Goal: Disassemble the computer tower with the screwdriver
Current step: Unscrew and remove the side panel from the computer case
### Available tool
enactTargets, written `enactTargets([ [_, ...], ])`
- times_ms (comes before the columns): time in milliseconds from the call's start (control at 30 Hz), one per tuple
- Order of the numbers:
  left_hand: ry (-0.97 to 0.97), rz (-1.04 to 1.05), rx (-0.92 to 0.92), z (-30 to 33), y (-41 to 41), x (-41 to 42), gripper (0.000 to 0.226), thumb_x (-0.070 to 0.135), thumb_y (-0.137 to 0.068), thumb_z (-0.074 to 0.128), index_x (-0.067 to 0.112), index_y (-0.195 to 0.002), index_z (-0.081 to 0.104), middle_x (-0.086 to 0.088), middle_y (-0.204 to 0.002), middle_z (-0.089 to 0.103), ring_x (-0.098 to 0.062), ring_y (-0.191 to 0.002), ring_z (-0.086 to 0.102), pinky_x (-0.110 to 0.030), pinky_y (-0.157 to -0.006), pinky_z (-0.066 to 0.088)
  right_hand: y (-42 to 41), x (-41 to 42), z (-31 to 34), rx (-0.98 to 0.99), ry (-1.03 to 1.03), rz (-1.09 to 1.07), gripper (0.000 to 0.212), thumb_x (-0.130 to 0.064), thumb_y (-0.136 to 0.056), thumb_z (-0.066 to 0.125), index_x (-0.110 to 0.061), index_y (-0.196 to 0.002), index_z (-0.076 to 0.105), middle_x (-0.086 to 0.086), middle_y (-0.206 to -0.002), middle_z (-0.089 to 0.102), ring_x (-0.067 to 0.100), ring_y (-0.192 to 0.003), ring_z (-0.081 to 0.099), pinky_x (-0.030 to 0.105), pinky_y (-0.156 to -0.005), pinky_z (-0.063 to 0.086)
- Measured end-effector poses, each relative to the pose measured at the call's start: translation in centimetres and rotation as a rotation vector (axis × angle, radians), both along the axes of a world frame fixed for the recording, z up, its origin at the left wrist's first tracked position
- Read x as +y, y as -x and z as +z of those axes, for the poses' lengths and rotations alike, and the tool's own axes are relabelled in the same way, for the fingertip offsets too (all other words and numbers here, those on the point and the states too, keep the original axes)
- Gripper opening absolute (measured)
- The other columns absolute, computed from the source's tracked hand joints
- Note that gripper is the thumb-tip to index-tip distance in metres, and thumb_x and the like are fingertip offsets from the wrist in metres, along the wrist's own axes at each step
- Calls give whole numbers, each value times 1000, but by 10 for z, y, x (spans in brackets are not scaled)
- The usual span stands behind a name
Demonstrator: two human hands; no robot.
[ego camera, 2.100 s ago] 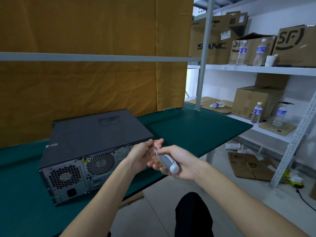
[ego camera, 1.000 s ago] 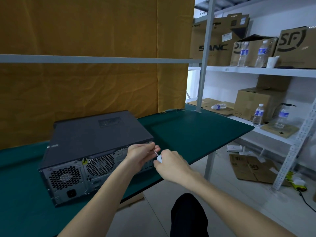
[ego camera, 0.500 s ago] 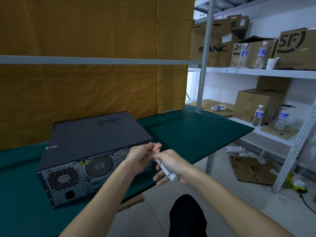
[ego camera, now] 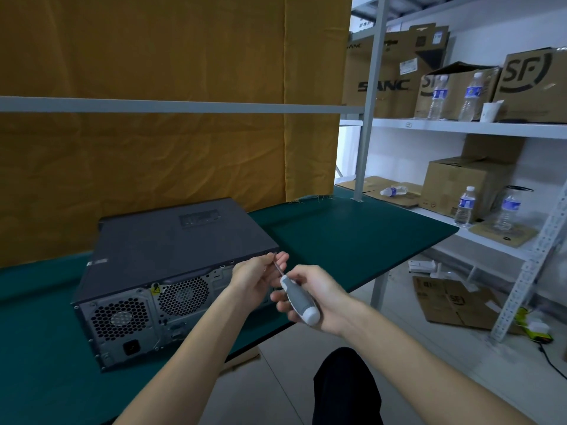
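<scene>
**A:** Start nearest. What is the right hand doing?

**B:** The right hand [ego camera: 319, 297] has its fingers curled round the grey and white handle of the screwdriver [ego camera: 299, 300], with the handle's rounded white end pointing back toward the person. The thin shaft runs up and to the left from that grip.

**A:** And the left hand?

**B:** The left hand [ego camera: 254, 279] sits just left of the grip, its fingertips [ego camera: 280, 259] pinching the shaft near its tip. Both hands are clenched on the same tool.

**A:** Where is the computer tower from there?

**B:** The computer tower [ego camera: 171, 240] lies on its side just behind and to the left of the grip, its rear panel with two vent grilles and the power socket facing the person. The tip of the shaft is close to the tower's upper right rear corner; I cannot tell whether it touches.

**A:** What carries it?

**B:** A table with a green mat [ego camera: 352, 237], which stretches on past the grip to the right.

**A:** Further off?

**B:** A yellow-brown curtain [ego camera: 153, 154] hangs behind the tower. Far right of the grip, white shelves [ego camera: 460, 127] hold cardboard boxes [ego camera: 530, 84] and water bottles [ego camera: 464, 207].
</scene>
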State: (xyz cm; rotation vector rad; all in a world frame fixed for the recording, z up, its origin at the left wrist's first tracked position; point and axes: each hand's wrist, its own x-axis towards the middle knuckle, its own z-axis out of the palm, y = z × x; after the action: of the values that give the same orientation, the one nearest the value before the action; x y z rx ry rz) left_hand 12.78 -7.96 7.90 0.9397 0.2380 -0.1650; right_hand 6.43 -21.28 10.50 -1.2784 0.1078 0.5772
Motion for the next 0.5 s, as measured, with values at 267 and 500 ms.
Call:
enactTargets([
  [267,200,91,108,12,-8,-22,39,16,-107,46,-9,-137,49,-20,-143,55,-23,-130,57,-30,-104,47,-4,2,-4,-409,692,12,11,-14,-92,54,-14,-82,51,7,-73,53,17,-42,46,24,-43,34],
  [500,179,61,127,10,-13,-15,37,14,-109,40,-14,-132,51,-21,-136,60,-25,-119,64,-33,-88,52,-3,-13,-3,41,34,48,20,-17,-96,59,-2,-108,61,12,-75,68,14,-51,56,23,-42,45],
])
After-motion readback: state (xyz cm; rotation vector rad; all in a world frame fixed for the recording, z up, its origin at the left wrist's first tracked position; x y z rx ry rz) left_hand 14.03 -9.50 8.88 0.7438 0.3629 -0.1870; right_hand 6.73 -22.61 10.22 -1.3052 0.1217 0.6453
